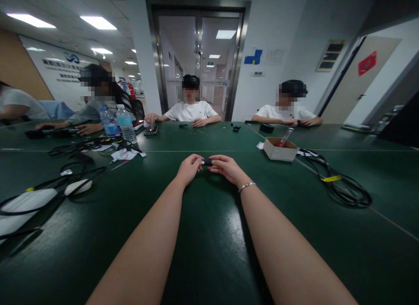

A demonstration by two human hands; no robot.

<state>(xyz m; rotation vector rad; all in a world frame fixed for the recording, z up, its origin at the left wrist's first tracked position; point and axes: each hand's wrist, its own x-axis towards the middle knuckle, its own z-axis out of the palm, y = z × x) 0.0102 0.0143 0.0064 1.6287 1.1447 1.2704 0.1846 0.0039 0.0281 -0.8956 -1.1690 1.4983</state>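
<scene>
Over the middle of the green table, both hands meet at a small black stick-shaped object with a silvery end point(207, 162). My left hand point(190, 168) pinches its silvery left end between thumb and fingertips. On the black right end, the fingers of my right hand point(229, 168) are closed. A silver bracelet point(247, 187) circles my right wrist. The object lies roughly level, just above the tabletop. Its exact kind is too small to make out, and the fingertips cover both ends.
Coiled black cables point(347, 189) lie to the right, near an open cardboard box point(280, 150). On the left are two water bottles point(126, 125), papers point(124, 154), tangled cables and a white mouse point(78, 187). Several people sit around the green table point(209, 252).
</scene>
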